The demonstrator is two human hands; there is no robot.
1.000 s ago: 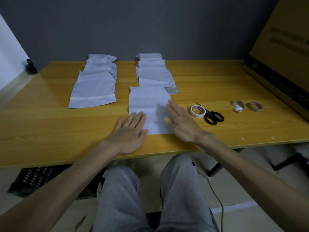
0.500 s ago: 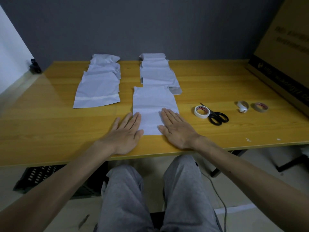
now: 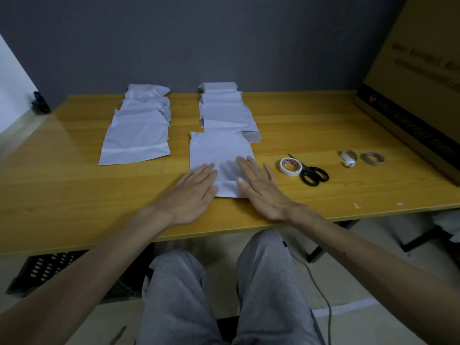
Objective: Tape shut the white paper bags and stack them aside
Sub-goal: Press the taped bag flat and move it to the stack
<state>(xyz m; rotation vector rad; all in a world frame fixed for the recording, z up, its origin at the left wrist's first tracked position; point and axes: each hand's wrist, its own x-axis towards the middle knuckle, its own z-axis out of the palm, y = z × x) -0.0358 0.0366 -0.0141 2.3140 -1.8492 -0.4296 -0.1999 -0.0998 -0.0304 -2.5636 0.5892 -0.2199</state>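
Note:
A white paper bag (image 3: 219, 153) lies flat on the wooden table (image 3: 74, 195) in front of me. My left hand (image 3: 193, 192) rests flat on its lower left corner, fingers straight. My right hand (image 3: 261, 190) presses flat on its lower right part. Behind it lies a row of overlapping white bags (image 3: 224, 113). To the left is another pile of bags (image 3: 139, 130); the nearest one has a strip of tape across its near end. A white tape roll (image 3: 290, 166) sits to the right of my right hand, touching black-handled scissors (image 3: 312, 174).
Two more small tape rolls (image 3: 348, 158) (image 3: 374, 159) lie further right. A large cardboard box (image 3: 410, 83) leans at the right edge of the table. A grey wall stands behind. A black crate (image 3: 49, 270) sits on the floor under the table.
My right hand slid from the bag's right edge onto its lower right part and now lies flat there. My left hand shifted slightly onto the lower left corner.

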